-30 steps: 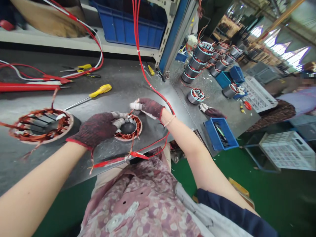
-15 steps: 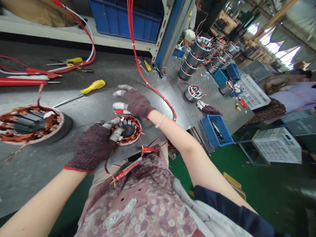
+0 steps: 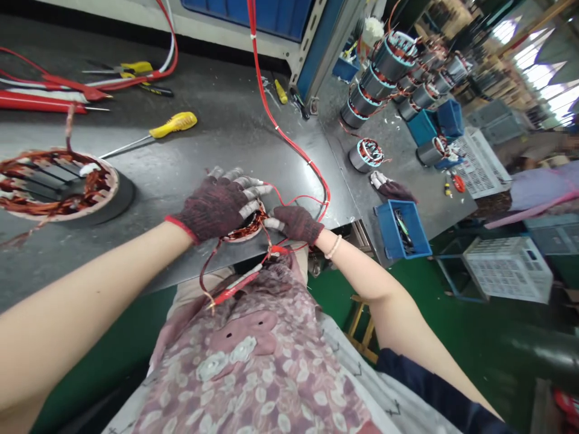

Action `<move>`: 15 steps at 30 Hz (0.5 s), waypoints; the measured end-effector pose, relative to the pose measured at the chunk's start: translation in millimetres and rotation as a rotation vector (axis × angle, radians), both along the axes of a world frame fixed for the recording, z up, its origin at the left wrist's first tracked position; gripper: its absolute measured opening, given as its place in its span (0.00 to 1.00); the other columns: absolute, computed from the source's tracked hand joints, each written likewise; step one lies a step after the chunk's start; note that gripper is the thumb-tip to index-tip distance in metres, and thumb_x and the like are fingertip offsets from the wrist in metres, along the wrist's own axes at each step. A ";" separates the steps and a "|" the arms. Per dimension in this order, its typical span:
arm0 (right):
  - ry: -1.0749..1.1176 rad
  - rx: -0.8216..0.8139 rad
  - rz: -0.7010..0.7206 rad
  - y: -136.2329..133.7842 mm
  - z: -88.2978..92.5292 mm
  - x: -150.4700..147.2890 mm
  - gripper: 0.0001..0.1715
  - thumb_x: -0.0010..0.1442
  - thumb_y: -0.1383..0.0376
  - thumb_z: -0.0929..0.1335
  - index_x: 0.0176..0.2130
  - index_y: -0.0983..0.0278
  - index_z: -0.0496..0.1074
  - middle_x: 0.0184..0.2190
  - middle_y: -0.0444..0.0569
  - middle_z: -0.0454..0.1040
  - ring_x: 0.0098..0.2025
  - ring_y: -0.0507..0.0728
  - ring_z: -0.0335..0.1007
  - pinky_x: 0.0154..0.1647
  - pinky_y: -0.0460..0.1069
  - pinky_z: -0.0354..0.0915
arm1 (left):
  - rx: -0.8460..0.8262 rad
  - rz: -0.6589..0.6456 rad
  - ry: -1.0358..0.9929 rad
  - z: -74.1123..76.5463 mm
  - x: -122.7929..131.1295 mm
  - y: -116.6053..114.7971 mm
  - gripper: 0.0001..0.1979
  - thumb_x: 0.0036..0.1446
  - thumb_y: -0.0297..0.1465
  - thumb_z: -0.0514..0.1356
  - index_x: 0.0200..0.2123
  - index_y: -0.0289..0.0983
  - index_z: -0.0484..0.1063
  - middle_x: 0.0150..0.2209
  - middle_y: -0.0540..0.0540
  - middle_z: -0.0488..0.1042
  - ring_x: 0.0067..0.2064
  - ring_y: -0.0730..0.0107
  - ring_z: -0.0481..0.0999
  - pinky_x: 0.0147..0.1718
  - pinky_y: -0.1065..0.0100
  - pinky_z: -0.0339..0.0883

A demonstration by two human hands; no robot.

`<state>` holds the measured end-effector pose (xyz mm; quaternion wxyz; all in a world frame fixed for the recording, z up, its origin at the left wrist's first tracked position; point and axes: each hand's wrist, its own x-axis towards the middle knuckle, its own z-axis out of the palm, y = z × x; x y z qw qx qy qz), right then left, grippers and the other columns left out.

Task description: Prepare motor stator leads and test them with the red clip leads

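A small stator with copper windings point(image 3: 246, 229) lies near the front edge of the grey bench point(image 3: 203, 157). My left hand point(image 3: 217, 205), in a dark red knit glove, rests flat on top of it with the fingers stretched out, covering most of it. My right hand point(image 3: 296, 223), gloved the same way, is curled against the stator's right side, its fingertips at the rim. Thin red lead wires point(image 3: 239, 283) trail from the stator over the bench edge toward my lap.
A larger wound stator point(image 3: 54, 187) sits at the left. A yellow-handled screwdriver point(image 3: 174, 123) and red cables point(image 3: 280, 132) lie on the bench. Stacked stators point(image 3: 384, 72), blue bins point(image 3: 402, 229) and a spare glove point(image 3: 391, 188) occupy the right bench. White crates point(image 3: 511, 268) stand on the green floor.
My right hand came back from the far side of the stator to its right rim. My left hand moved from the near side to lie flat on top.
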<state>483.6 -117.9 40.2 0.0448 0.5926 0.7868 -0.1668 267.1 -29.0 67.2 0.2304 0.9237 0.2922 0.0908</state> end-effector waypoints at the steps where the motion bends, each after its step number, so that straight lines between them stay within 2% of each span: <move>1: -0.013 -0.010 -0.001 6.2 1.9 6.2 0.25 0.81 0.50 0.64 0.53 0.66 0.81 0.46 0.52 0.85 0.49 0.57 0.80 0.48 0.48 0.63 | 0.011 0.033 0.012 1.1 -2.3 -4.5 0.26 0.79 0.36 0.49 0.69 0.29 0.72 0.74 0.35 0.69 0.79 0.41 0.58 0.76 0.33 0.42; 3: -0.048 0.007 0.038 16.7 17.3 15.2 0.27 0.80 0.47 0.65 0.56 0.65 0.81 0.48 0.53 0.84 0.50 0.59 0.79 0.50 0.49 0.65 | -0.033 0.136 -0.052 2.6 -11.9 -11.3 0.29 0.79 0.38 0.46 0.69 0.27 0.71 0.72 0.33 0.71 0.77 0.44 0.63 0.76 0.39 0.49; 5: -0.074 0.147 0.080 20.2 41.1 14.6 0.29 0.79 0.46 0.67 0.61 0.64 0.79 0.56 0.56 0.82 0.55 0.62 0.77 0.57 0.53 0.66 | -0.116 0.159 -0.207 1.1 -28.9 -14.9 0.29 0.78 0.40 0.45 0.68 0.28 0.74 0.70 0.36 0.74 0.74 0.54 0.69 0.76 0.49 0.56; 7: -0.069 0.326 0.153 15.3 61.3 2.1 0.31 0.78 0.45 0.67 0.65 0.64 0.76 0.65 0.59 0.76 0.62 0.65 0.73 0.65 0.58 0.65 | -0.132 0.040 -0.297 -3.7 -50.6 -17.2 0.28 0.75 0.42 0.49 0.64 0.33 0.77 0.69 0.41 0.77 0.73 0.61 0.70 0.77 0.56 0.57; 8: -0.062 0.372 0.220 10.8 66.9 -7.8 0.32 0.78 0.45 0.67 0.66 0.64 0.76 0.68 0.59 0.74 0.64 0.66 0.71 0.68 0.60 0.64 | -0.101 -0.038 -0.279 -7.0 -61.0 -18.4 0.27 0.73 0.44 0.52 0.62 0.36 0.79 0.70 0.43 0.76 0.74 0.62 0.69 0.78 0.56 0.54; 10: -0.063 0.357 0.364 1.2 67.8 -30.7 0.31 0.78 0.46 0.67 0.65 0.65 0.76 0.67 0.58 0.75 0.65 0.67 0.71 0.69 0.62 0.64 | -0.016 -0.131 -0.135 -13.5 -77.0 -21.5 0.27 0.69 0.45 0.55 0.61 0.37 0.80 0.72 0.44 0.74 0.78 0.60 0.63 0.80 0.52 0.46; 11: -0.075 0.324 0.411 -2.5 64.3 -41.4 0.27 0.79 0.49 0.67 0.63 0.66 0.77 0.64 0.58 0.77 0.64 0.68 0.71 0.68 0.62 0.66 | 0.009 -0.123 -0.052 -16.1 -81.6 -23.3 0.28 0.69 0.46 0.55 0.61 0.37 0.80 0.73 0.44 0.72 0.79 0.58 0.60 0.81 0.50 0.42; 13: -0.105 0.274 0.426 -5.9 54.2 -56.8 0.19 0.80 0.58 0.66 0.58 0.66 0.80 0.55 0.58 0.81 0.61 0.68 0.74 0.64 0.61 0.69 | 0.011 -0.063 0.075 -18.7 -84.1 -26.8 0.29 0.69 0.44 0.52 0.62 0.35 0.79 0.75 0.41 0.70 0.81 0.56 0.57 0.81 0.49 0.40; 15: -0.110 0.251 0.400 -4.7 45.8 -61.4 0.16 0.81 0.63 0.64 0.53 0.65 0.81 0.50 0.58 0.82 0.57 0.66 0.76 0.61 0.59 0.71 | -0.001 -0.032 0.137 -17.5 -80.8 -29.4 0.28 0.70 0.42 0.52 0.61 0.34 0.80 0.75 0.40 0.70 0.81 0.55 0.58 0.80 0.49 0.42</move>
